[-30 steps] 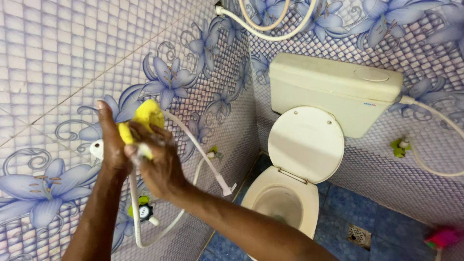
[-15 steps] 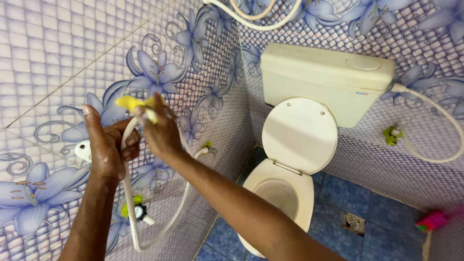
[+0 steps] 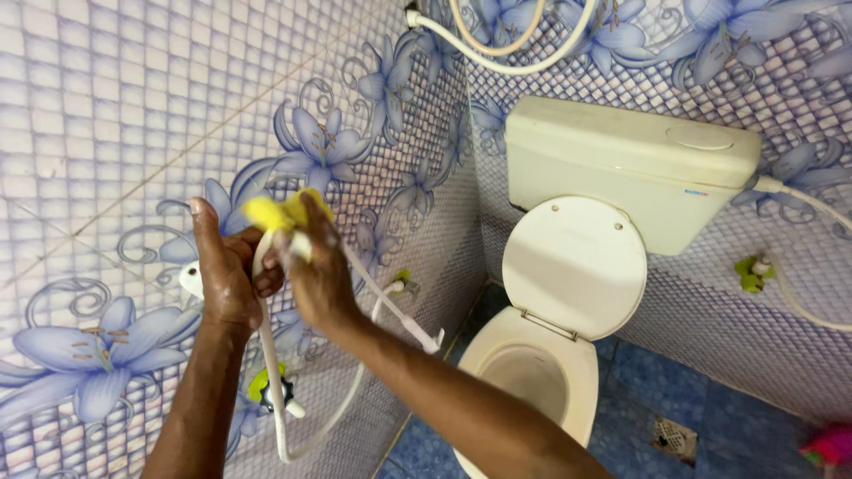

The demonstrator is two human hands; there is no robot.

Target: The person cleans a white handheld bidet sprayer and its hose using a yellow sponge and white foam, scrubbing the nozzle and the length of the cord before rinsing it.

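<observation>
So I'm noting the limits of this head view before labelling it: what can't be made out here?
- Yellow cloth: mostly covered by the left hand and right hand; its full shape is hidden.
- White hose: where it sits inside the hands is hidden; its loop nears the bottom edge.
- White wall fitting: mostly behind the left hand.
- Pink thing: blurred, cut by the right edge.
- Toilet bowl: front hidden by the right forearm.

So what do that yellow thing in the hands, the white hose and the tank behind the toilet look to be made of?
The yellow thing, between the left hand and right hand, looks like soft sponge or cloth: matte and crumpled, though slightly blurred. The white hose seems flexible plastic or rubber: smooth, hanging in a loop. The tank looks like hard glossy plastic, possibly ceramic, with an even cream sheen.
</observation>
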